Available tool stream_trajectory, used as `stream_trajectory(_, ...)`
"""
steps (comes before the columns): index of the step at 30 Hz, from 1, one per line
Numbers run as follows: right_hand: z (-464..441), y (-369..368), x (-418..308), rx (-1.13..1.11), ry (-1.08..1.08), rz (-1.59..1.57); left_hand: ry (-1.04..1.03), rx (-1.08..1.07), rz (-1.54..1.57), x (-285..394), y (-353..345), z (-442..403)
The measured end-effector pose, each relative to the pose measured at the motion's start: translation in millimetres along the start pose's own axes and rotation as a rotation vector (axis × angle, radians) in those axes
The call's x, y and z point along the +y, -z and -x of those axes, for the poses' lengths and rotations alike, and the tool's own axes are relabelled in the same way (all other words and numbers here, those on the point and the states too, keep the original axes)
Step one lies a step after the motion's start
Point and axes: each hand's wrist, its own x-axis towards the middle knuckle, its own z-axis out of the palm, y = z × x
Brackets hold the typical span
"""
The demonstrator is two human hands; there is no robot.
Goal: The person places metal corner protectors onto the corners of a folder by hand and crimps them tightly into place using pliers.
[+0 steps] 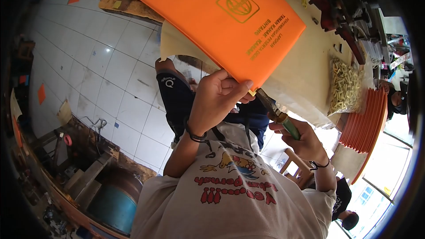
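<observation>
A large orange folder [230, 22] with gold print and a globe emblem lies tilted over the worktable's edge. Near its lower corner, my left hand [221, 97] is closed on the folder, thumb on top and fingers curled beneath. A small gold-coloured corner piece [252, 92] sits on the folder's tip, beside my thumb. My right hand [303, 139] is wrapped round the green handle of a pair of pliers [276, 114]. The dark metal jaws of the pliers are at the corner piece; whether they touch it I cannot make out.
On the tan table surface [301, 86] lies a clear bag of small gold-coloured pieces [343, 84]. Beyond it stands a stack of orange folders [365, 119]. A dark red metal machine part [327, 9] runs along the far side. Another person [344, 208] is at lower right.
</observation>
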Motion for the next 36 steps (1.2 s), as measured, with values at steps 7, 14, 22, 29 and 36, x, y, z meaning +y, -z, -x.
stream_trajectory(7,-0.3,2.0,-9.2,-0.005,-0.019,0.137,0.012,-0.010,0.016,-0.1,0.2,0.7)
stream_trajectory(14,-0.2,1.0,2.6,0.069,0.018,0.059,-0.003,0.002,0.019,-3.1,-1.3,1.4)
stream_trajectory(22,-4.7,2.0,5.8,0.054,0.002,0.011,-0.079,-0.020,-0.134,-2.0,-0.9,3.1)
stream_trajectory(29,-2.4,4.8,10.2,0.014,0.015,0.033,-0.028,-0.029,-0.107,-5.9,0.5,2.4)
stream_trajectory(36,1.3,2.8,14.2,0.049,0.019,-0.015,-0.051,-0.050,-0.114,-11.0,6.3,1.0)
